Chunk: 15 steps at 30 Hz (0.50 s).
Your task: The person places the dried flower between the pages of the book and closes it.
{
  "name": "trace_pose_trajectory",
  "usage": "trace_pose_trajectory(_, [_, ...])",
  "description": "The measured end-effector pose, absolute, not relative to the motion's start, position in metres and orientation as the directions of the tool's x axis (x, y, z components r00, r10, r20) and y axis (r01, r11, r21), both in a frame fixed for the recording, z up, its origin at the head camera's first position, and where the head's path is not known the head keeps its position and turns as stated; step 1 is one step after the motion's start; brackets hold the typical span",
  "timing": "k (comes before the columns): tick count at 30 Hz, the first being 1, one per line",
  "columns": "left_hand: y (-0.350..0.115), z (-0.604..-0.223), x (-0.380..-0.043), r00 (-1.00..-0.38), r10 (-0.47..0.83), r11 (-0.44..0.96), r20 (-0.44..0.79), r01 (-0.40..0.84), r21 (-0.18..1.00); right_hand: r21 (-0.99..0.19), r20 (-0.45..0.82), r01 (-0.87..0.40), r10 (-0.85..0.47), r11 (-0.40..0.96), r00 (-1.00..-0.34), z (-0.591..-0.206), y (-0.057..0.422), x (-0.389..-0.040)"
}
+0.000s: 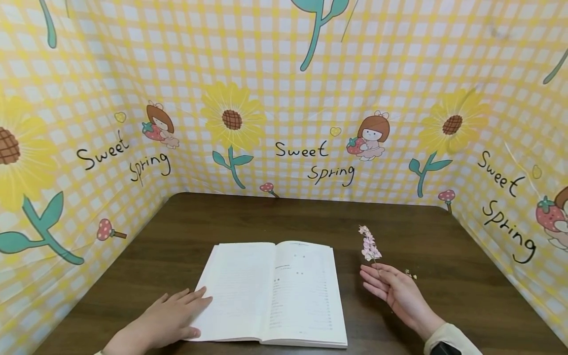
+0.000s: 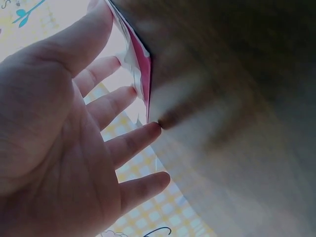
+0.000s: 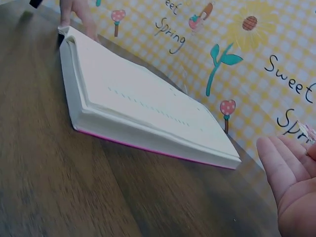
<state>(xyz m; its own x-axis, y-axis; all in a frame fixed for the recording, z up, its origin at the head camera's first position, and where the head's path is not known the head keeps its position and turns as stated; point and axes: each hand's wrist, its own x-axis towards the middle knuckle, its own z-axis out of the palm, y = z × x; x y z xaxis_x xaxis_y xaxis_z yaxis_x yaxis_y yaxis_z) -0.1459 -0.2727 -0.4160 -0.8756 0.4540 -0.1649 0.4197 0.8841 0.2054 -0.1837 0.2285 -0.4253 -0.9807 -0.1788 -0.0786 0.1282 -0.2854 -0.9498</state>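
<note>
An open book (image 1: 302, 296) lies on the dark wooden table, printed lines showing on its right page. My left hand (image 1: 166, 318) rests at the left edge of the book with its fingers spread and straight. In the left wrist view, fingertips touch the page edges and pink cover (image 2: 144, 74). To the right of the book, above the table, my right hand (image 1: 401, 293) pinches the stem of a pink flower sprig (image 1: 370, 246) between thumb and index finger. Its blossoms point up and away. Only a bit of the sprig (image 3: 308, 132) shows in the right wrist view.
A small sprig with yellowish bits (image 1: 410, 275) lies on the table (image 1: 399, 227) just behind my right hand, partly hidden by it. A yellow checked cloth (image 1: 284, 113) with sunflowers and lettering hangs around the table's back and sides.
</note>
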Motion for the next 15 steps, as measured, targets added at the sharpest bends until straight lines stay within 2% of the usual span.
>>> trace_pose_trajectory(7, [-0.274,-0.416,-0.145,-0.860,0.486,0.870,-0.153,0.459,0.181,-0.952,-0.060,0.126,-0.237,-0.278,-0.970,-0.422,0.217,-0.181])
trace_pose_trajectory(15, [-0.272,-0.416,-0.145,-0.863,0.476,0.876,-0.168,0.448,0.179,-0.949,-0.060,0.140,-0.278,-0.281,-0.959,-0.423,0.201,-0.177])
